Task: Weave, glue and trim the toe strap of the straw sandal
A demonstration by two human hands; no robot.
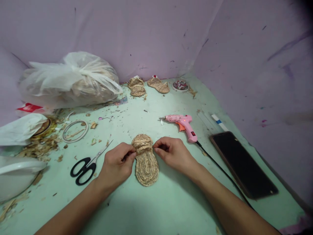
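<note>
A small woven straw slipper [146, 168] lies on the green tabletop with its toe end away from me, a braided strap across its upper part. My left hand [120, 161] pinches at the strap's left edge, thumb and forefinger together. At the strap's right edge, my right hand [172, 152] also has thumb and forefinger closed. The fingertips cover both strap ends. Left of my left hand lie black-handled scissors [88, 165], blades partly apart. Beyond my right hand rests a pink glue gun [179, 122] on its side, its cord running toward me.
Two more straw slippers [137, 87] and a dish of beads [180, 85] sit at the back wall. A large plastic bag [70, 81] fills the back left. A tape ring [75, 131] and straw scraps lie left. A dark phone [243, 164] lies right.
</note>
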